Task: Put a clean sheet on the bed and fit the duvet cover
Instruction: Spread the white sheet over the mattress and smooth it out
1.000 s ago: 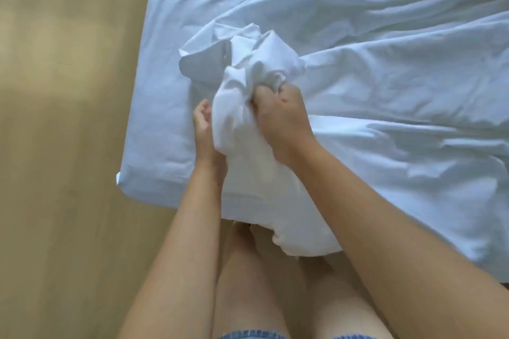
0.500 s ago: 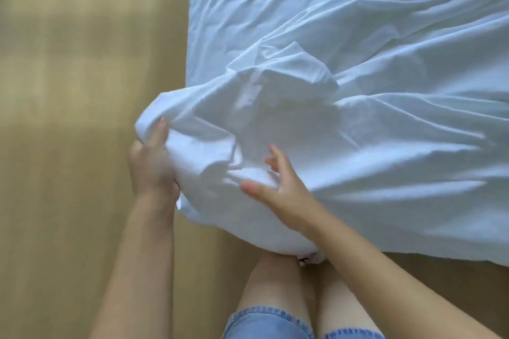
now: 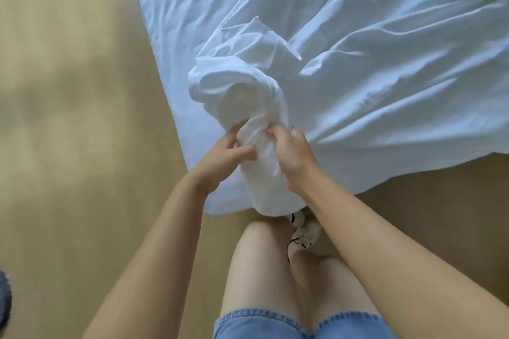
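A white duvet cover lies crumpled over the bed, whose sheet shows pale blue at the left. At the bed's near corner a bunched corner of white duvet rises in a rolled lump, with fabric hanging over the edge. My left hand holds the left side of this bunch, fingers curled against the cloth. Gripping its right side from above is my right hand, fingers closed into the folds. The two hands sit close together.
Light wooden floor stretches to the left and in front of the bed. My bare legs, denim shorts and a white shoe are below the hands, right at the bed's corner. A dark object sits at the far lower left.
The view swung right and down. The spread-out corner has been gathered into a tight bunch. Both hands moved together and now grip it; the right hand was open half a second ago.
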Tool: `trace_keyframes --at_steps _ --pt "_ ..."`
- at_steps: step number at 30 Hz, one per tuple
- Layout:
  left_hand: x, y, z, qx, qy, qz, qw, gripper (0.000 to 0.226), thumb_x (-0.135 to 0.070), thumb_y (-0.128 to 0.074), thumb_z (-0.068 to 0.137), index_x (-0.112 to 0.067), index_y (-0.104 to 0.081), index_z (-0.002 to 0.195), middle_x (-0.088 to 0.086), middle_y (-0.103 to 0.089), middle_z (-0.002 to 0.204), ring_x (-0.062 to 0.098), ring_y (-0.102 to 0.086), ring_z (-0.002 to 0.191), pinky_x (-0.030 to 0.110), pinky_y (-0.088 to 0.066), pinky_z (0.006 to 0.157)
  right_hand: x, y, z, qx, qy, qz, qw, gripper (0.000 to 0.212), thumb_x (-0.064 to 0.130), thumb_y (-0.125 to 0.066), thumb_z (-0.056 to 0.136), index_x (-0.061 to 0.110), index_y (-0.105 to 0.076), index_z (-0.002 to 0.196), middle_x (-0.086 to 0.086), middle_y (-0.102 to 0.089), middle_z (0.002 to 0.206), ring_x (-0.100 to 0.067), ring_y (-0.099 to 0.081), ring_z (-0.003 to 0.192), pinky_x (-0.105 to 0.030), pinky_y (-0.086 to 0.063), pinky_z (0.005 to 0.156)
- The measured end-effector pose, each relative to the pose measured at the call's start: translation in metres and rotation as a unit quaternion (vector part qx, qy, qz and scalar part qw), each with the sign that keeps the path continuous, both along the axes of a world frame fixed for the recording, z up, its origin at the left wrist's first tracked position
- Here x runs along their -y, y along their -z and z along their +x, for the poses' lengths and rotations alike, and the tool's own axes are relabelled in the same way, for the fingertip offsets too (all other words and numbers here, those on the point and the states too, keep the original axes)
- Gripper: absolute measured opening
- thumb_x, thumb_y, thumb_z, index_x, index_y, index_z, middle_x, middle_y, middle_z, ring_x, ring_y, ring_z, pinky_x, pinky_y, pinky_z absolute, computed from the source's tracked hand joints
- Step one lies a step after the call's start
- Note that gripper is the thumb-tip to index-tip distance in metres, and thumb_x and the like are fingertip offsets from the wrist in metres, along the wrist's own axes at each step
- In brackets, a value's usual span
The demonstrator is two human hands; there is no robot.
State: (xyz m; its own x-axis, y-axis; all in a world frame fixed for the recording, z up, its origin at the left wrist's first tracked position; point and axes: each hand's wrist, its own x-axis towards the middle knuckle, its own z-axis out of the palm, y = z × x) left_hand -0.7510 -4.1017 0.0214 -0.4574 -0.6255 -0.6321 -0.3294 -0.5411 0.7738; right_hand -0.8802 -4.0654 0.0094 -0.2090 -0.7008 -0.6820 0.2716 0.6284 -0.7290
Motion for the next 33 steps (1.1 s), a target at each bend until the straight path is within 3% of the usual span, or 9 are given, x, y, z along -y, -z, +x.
trace_keyframes --at_steps 3,7,11,15,17,21,26,30,33 --pt "-0.002 0.01 -0.002 -0.002 0.12 0.066 0.991 0.036 -0.033 -0.063 0.073 -0.025 -0.064 0.108 -0.013 -0.071 0.097 0.008 -0.064 0.097 0.014 -0.048 0.077 -0.005 -0.004 -0.012 0.165 0.163 0.052 0.971 0.023 0.019 -0.046 0.091 0.005 -0.063 0.095 -0.013 -0.065 0.092 -0.027 -0.064 0.086 -0.038 -0.052 0.075" --pt "0.009 0.01 0.025 0.051 0.111 -0.082 0.989 0.02 -0.04 -0.065 0.073 -0.022 -0.07 0.082 -0.006 -0.071 0.077 0.012 -0.066 0.076 0.025 -0.05 0.069 -0.003 -0.005 0.017 0.195 0.268 0.04 0.942 0.028 0.027 -0.051 0.095 0.005 -0.062 0.108 -0.014 -0.07 0.098 -0.028 -0.069 0.091 -0.04 -0.057 0.079" --pt "0.065 -0.003 0.094 0.078 -0.191 -0.094 0.974 0.005 -0.017 -0.066 0.079 -0.016 -0.068 0.084 -0.002 -0.064 0.072 0.015 -0.059 0.068 0.023 -0.046 0.057 0.006 0.01 0.11 -0.092 0.113 -0.039 0.988 0.067 0.046 -0.063 0.083 0.016 -0.039 0.137 -0.001 -0.047 0.132 -0.018 -0.042 0.128 -0.031 -0.032 0.109" --pt "0.134 -0.017 0.183 0.02 -0.25 0.064 0.966 0.041 -0.024 -0.068 0.076 -0.013 -0.065 0.115 0.009 -0.071 0.105 0.022 -0.069 0.084 0.032 -0.054 0.072 0.016 0.04 0.2 -0.428 -0.193 -0.009 0.883 0.121 0.07 -0.068 0.059 0.028 0.001 0.149 -0.004 -0.014 0.155 -0.014 -0.004 0.142 -0.039 0.0 0.113" --pt "0.135 -0.021 0.193 0.016 -0.173 0.115 0.978 0.04 -0.024 -0.067 0.077 -0.019 -0.064 0.116 0.005 -0.072 0.104 0.023 -0.069 0.091 0.038 -0.053 0.076 0.032 0.057 0.222 -0.452 -0.234 0.072 0.858 0.115 0.058 -0.07 0.067 0.03 0.005 0.149 -0.004 -0.005 0.158 -0.019 0.002 0.145 -0.047 0.003 0.113" --pt "0.118 -0.003 0.183 0.142 0.015 0.21 0.967 0.015 -0.018 -0.064 0.087 -0.022 -0.064 0.101 -0.003 -0.073 0.087 0.012 -0.068 0.075 0.026 -0.054 0.057 0.055 0.085 0.213 -0.465 -0.302 0.22 0.803 0.044 0.016 -0.055 0.083 0.021 -0.048 0.126 -0.002 -0.054 0.131 -0.023 -0.05 0.122 -0.038 -0.03 0.103" --pt "0.18 0.035 0.149 0.237 0.221 0.136 0.936 0.015 -0.028 -0.059 0.089 -0.014 -0.06 0.085 0.0 -0.06 0.086 0.014 -0.058 0.074 0.027 -0.047 0.064 0.067 0.08 0.158 -0.258 -0.474 0.351 0.765 0.018 0.014 -0.047 0.09 0.017 -0.06 0.102 -0.003 -0.061 0.107 -0.021 -0.06 0.098 -0.029 -0.044 0.078" --pt "0.254 0.066 0.083 0.272 0.274 -0.061 0.92 0.033 -0.028 -0.057 0.089 0.0 -0.06 0.106 0.01 -0.056 0.088 0.025 -0.054 0.084 0.034 -0.042 0.076 0.103 0.07 0.118 -0.195 -0.171 0.222 0.94 0.007 0.015 -0.052 0.085 0.014 -0.059 0.087 -0.004 -0.06 0.092 -0.023 -0.057 0.088 -0.026 -0.043 0.07" --pt "0.312 0.092 0.018 0.295 0.251 -0.092 0.917 0.065 -0.045 -0.057 0.088 0.0 -0.046 0.132 0.018 -0.052 0.131 0.034 -0.05 0.119 0.04 -0.041 0.095 0.159 0.073 0.09 -0.371 0.125 0.12 0.912 0.022 0.014 -0.06 0.08 0.006 -0.061 0.101 -0.008 -0.06 0.1 -0.027 -0.053 0.098 -0.028 -0.039 0.083"
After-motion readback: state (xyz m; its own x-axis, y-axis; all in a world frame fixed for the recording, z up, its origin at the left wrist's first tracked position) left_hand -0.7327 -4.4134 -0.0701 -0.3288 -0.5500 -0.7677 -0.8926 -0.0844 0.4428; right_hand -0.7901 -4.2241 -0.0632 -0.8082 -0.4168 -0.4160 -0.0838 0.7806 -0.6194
